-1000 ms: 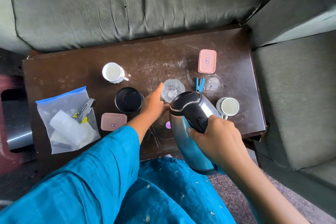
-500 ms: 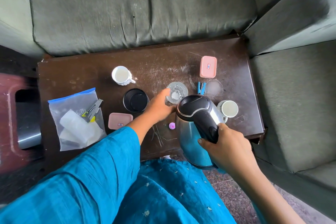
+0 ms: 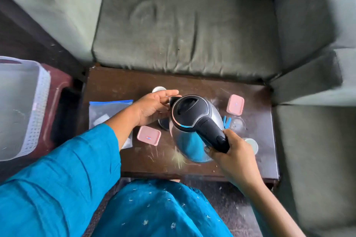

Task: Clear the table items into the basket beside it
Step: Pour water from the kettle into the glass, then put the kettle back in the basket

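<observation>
My right hand [image 3: 233, 158] grips the black handle of a steel electric kettle [image 3: 189, 113] and holds it above the dark wooden table [image 3: 192, 85]. My left hand [image 3: 152, 107] is open beside the kettle's spout, fingers spread, holding nothing. On the table lie two pink lidded boxes [image 3: 148, 135] [image 3: 235, 104], a white cup [image 3: 158, 89] behind my left hand, another white cup [image 3: 252, 144] by my right hand, blue pegs [image 3: 227, 122], a clear round glass piece [image 3: 238, 124], a zip bag [image 3: 107, 111] and a black cup [image 3: 163, 124], mostly hidden. The white basket [image 3: 38, 106] stands left of the table.
The basket rests on a maroon stool [image 3: 59, 86] close to the table's left edge. A grey-green sofa [image 3: 183, 31] wraps around the table's far and right sides. My blue sleeve and lap fill the near foreground.
The kettle has risen and shifted left over the table's middle. My left hand left the glass and opened beside the spout. The view swung left, bringing the basket into sight.
</observation>
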{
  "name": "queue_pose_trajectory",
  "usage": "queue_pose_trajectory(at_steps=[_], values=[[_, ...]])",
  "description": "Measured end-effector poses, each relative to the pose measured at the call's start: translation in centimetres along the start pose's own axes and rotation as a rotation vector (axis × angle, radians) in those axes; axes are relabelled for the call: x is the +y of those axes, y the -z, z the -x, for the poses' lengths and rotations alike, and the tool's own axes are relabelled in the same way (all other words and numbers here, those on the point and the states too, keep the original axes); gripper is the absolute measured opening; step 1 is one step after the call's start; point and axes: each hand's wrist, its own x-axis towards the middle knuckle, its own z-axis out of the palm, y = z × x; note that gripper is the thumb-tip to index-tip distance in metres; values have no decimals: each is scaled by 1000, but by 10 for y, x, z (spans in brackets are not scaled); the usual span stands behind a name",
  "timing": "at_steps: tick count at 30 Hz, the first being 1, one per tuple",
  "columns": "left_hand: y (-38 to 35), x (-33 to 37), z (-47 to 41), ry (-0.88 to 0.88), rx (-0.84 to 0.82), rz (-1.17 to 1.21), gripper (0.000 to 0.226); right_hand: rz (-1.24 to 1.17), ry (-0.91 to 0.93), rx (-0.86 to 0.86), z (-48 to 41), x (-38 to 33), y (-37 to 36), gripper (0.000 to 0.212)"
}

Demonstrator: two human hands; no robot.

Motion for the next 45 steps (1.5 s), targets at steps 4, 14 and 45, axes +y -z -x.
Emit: queue_pose_trajectory(at_steps=[4, 14, 45], values=[[57, 24, 55, -160, 56, 161, 44, -18, 172, -27, -13, -55, -14, 28], [213, 26, 207, -503, 391, 454, 33, -105, 530, -248, -23, -222, -110, 29], [430, -24, 297, -286, 1312, 338, 9, 11, 535, -706, -40, -361, -407, 37]])
